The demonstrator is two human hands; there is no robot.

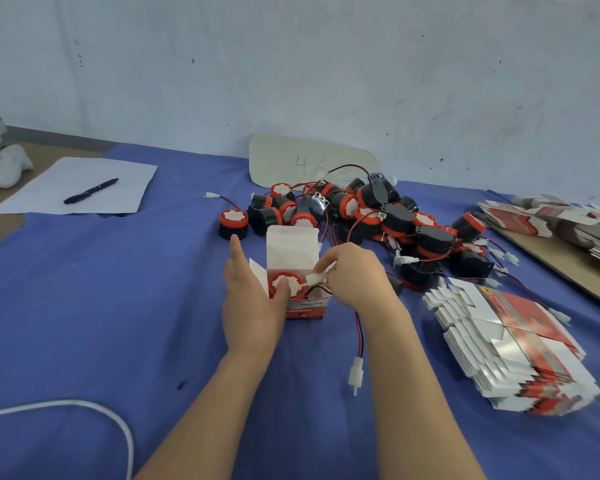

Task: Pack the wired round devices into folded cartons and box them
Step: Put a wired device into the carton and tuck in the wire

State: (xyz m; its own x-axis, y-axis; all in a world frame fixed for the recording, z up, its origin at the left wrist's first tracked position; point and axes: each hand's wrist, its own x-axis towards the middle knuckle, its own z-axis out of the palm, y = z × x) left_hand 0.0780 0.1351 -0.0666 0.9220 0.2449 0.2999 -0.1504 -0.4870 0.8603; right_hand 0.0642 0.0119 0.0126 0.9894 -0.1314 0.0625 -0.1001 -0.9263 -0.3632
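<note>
While the blue cloth (101, 306) covers the table, a pile of round devices (378, 216) with red and black wires lies at its far middle, and a stack of flat cartons (513, 348) sits to the right. Near the middle stands an open carton (291, 247), its lid flap upright. The left hand (250, 303) grips the carton's left side, thumb pressing the round device (293, 285) inside, forefinger straight. The right hand (357, 275) pinches a white connector (314, 279) at the carton's mouth.
</note>
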